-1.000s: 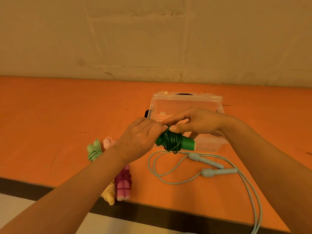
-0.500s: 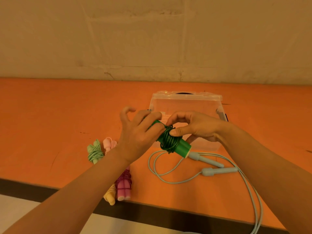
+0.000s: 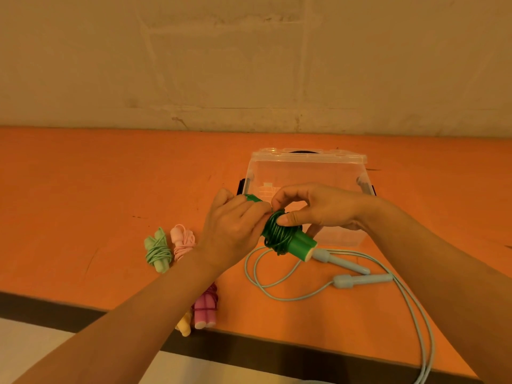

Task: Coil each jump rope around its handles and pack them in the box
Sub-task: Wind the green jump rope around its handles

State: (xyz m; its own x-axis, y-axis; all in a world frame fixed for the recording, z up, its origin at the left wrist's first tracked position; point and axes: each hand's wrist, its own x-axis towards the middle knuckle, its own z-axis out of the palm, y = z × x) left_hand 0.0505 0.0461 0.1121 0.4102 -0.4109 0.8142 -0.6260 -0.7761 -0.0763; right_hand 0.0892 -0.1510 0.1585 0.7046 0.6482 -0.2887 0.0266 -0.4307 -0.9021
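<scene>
Furthest to the left of the left hand [image 3: 235, 231], well apart from it on the orange tabletop [image 3: 83, 189], lies a pale green jump rope bundle [image 3: 158, 252] with its cord wound around its handles. Just beside that, and close to the left wrist, sits a light pink coiled jump rope bundle [image 3: 182, 241], partly covered by the forearm. Below the left forearm, near the table's front edge, a magenta jump rope bundle with pink handles [image 3: 205, 310] shows, and a pale yellow jump rope handle end [image 3: 184, 327] pokes out just beside it; the arm hides the rest of both.

The left hand is curled around the upper end of the dark green jump rope with thick cylindrical handles [image 3: 285, 235], its fingers closed over the handle so that only a bit of green shows above the knuckles. The bundle is held in the air between the two hands, tilted, its flat lower end pointing down toward the table, its cord wound around the middle.

The right hand [image 3: 324, 209] pinches the green coils, thumb pressed on the wound cord and fingers arched above it.

Behind both hands stands a clear plastic rectangular storage box [image 3: 309, 159], its interior holding no rope that I can see. Below the right hand, an uncoiled light blue jump rope with slim handles [image 3: 360, 279] lies loose, its cord looping under the hands and trailing off past the right forearm over the table edge
</scene>
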